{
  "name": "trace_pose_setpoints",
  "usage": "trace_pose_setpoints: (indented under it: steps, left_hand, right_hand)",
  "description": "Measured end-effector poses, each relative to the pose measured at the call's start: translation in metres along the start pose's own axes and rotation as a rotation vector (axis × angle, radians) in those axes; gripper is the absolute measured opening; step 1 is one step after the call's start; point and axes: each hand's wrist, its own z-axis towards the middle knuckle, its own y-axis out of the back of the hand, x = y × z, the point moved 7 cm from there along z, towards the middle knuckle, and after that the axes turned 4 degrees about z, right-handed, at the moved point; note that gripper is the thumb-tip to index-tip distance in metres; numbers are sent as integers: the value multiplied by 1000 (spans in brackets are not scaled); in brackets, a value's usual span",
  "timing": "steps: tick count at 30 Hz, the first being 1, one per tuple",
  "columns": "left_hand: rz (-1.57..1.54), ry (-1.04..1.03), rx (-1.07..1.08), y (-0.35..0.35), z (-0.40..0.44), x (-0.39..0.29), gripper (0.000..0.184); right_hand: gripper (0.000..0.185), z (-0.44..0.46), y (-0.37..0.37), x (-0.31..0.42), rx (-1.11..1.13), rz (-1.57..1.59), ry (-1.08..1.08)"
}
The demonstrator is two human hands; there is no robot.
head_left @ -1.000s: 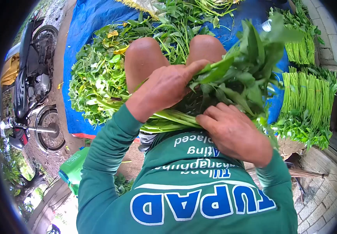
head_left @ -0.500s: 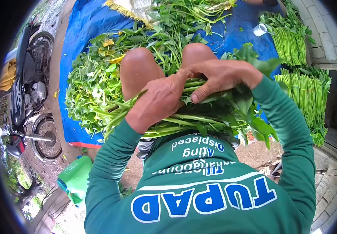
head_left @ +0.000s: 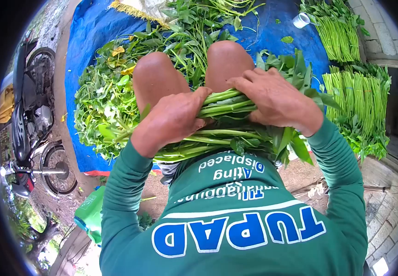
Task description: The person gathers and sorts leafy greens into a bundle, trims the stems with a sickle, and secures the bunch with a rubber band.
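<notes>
Across my lap lies a bunch of water spinach (head_left: 226,106), its long green stems running sideways and its leaves hanging out to the right. My left hand (head_left: 171,119) is wrapped round the stems on the left, thumb underneath. On the right, my right hand (head_left: 277,99) grips the same bunch near its leafy part, fingers over the top. More loose stems (head_left: 222,138) rest below the hands, against my shirt. Part of the bunch is hidden behind both hands.
A blue tarp (head_left: 279,34) carries a heap of loose leaves (head_left: 104,101). Tied bundles of stems (head_left: 357,96) stand at the right, near a white cup (head_left: 301,20). A motorcycle (head_left: 37,115) is parked at the left, and a green jug (head_left: 90,211) sits at lower left.
My hands have moved apart: the right hand shifted right and flattened over the bunch, the left slid slightly left. More stems now show between them.
</notes>
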Motion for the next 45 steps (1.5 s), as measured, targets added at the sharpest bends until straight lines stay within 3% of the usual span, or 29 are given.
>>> trace_pose_setpoints:
  steps: [2,7,10,11,15,18,19,23,27,29,30,31,33,35,38,41,44,45]
  left_hand:
    - [47,33,-47,-5,-9,-8,72]
    - [89,35,-1,-8,-12,-12,70]
    - [19,-65,-73,-6,-12,-13,71]
    - [19,-69,-81,-8,-13,-14,73]
    - [23,-72,-143,-8,-18,-14,76]
    - [47,-49,-126,-11,-17,-16,77]
    - [43,-58,-128,-10,-17,-17,78]
    - [31,-65,-168,-9,-19,-16,77]
    - [8,-55,-199,-2,-16,-18,67]
    - [-5,-32,-167,-2,-15,-19,67]
    - [-11,-28,-167,-2,-13,-19,67]
    - [-17,-26,-163,-2,-13,-19,67]
    - [-11,-39,-174,0,-10,-19,68]
    - [-7,-57,-183,-2,-11,-19,70]
    - [10,-59,-188,-3,-15,-18,67]
    - [-100,-53,-200,0,-16,-19,67]
    - [-112,-108,-246,8,-28,-30,75]
    - [-115,-86,-223,0,-33,-29,73]
  right_hand:
    - [61,-2,-10,0,24,-206,-63]
    - [83,-34,15,-6,-116,-38,-19]
    - [83,-43,26,-23,135,-144,-211]
    - [58,-44,23,-19,2,-303,-153]
    - [45,-60,10,-16,-384,-453,-78]
    - [56,-79,-2,-36,-468,-365,-64]
    - [74,-89,-3,-49,-457,-315,-113]
    - [88,-129,7,-100,-375,-446,-191]
    - [68,-191,66,-163,-499,-435,-433]
    - [60,-198,133,-88,-810,-157,-478]
    - [58,-201,140,-57,-794,96,-615]
    - [56,-190,134,-25,-790,296,-518]
    - [51,-139,84,31,-482,652,10]
    - [45,-111,36,43,-348,621,60]
    - [38,-134,-47,-23,-305,907,-483]
    - [32,-145,-83,-40,-408,1108,-553]
    - [31,-166,-120,-58,-370,1349,-765]
    - [32,-170,-111,-60,-541,1391,-713]
